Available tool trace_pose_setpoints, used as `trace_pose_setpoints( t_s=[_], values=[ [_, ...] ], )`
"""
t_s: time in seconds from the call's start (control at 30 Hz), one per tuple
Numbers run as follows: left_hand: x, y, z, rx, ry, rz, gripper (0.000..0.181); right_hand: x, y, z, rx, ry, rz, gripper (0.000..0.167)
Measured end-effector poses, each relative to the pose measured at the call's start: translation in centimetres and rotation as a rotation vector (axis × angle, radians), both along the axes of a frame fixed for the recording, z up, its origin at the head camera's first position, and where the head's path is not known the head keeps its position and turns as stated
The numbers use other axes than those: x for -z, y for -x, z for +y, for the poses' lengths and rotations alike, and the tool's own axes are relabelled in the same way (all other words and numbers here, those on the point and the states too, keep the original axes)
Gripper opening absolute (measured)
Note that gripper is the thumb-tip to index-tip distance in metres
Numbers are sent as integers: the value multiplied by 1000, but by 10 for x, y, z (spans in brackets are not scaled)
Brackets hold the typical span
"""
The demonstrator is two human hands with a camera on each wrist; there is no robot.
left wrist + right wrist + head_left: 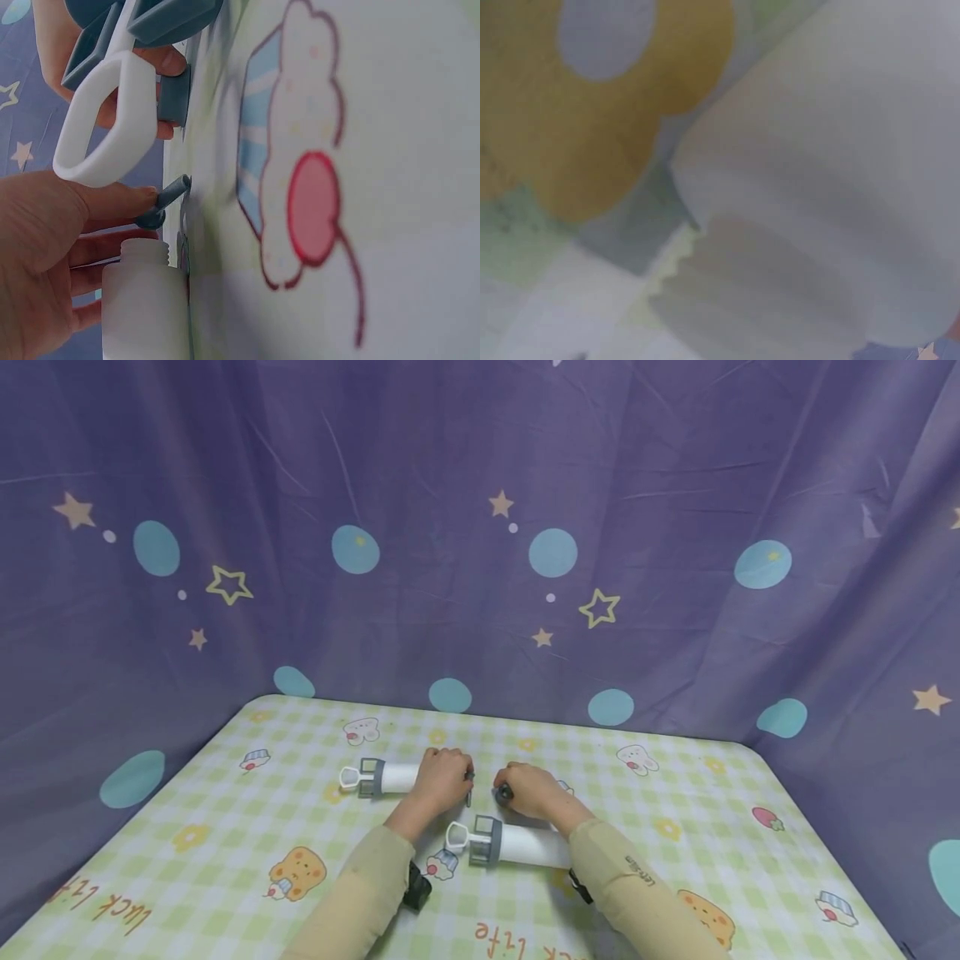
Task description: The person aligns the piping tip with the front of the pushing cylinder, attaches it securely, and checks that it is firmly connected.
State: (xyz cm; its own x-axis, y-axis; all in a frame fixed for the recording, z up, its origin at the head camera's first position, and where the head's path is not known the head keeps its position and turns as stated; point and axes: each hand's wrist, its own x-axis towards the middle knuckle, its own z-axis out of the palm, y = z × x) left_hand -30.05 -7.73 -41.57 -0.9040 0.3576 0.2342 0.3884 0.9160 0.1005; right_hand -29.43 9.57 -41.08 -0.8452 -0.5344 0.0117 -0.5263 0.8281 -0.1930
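Note:
My left hand (445,777) pinches a small dark grey nozzle with a thin stem (171,195) between thumb and fingers. Beside it lies a white syringe-like tube (400,778) with a grey collar and a white pull ring; its threaded neck (145,251) shows just below the nozzle in the left wrist view, apart from it. To the right, my right hand (532,789) grips a dark grey cap-like piece (504,793). A second such tube (535,845) lies nearer, partly under the right forearm. In the right wrist view its white threaded end (750,281) is blurred.
A checked cloth with printed cartoons covers the table (247,852). Behind it hangs a purple curtain (450,635) with stars and dots. The nearer tube's white pull ring (457,837) lies between the forearms.

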Motion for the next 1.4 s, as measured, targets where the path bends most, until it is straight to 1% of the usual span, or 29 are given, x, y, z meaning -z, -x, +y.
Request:
trace_pose_setpoints(
  t_s=[0.3,0.53,0.6,0.73,0.8,0.93,1.0,1.07,1.17,1.3,1.4],
  values=[
    [-1,0,0,-5,-25,50,9,3,2,1,-7,43,8,26],
    [-3,-4,-1,11,-56,94,4,3,3,2,-12,107,3,27],
    [-4,-4,-2,11,-68,111,4,2,3,3,-15,141,-2,28],
    [-5,-5,-2,14,-108,155,5,-3,4,4,-11,246,-26,28],
    [-5,-6,-2,13,-139,160,5,-5,4,5,-6,303,-44,28],
    [-5,-6,-2,12,-194,149,4,-10,4,7,4,419,-102,28],
    [-5,-7,-2,12,-211,152,4,-12,4,7,3,452,-119,31],
    [-6,-8,-3,11,-223,165,3,-13,4,7,-8,460,-118,36],
    [-8,-9,-3,9,-253,184,4,-14,4,7,-22,465,-94,42],
    [-12,-10,-5,0,-294,207,4,-16,2,6,-9,517,-77,42],
    [-16,-12,-5,-3,-321,217,4,-17,1,6,4,561,-84,39]
  ],
)
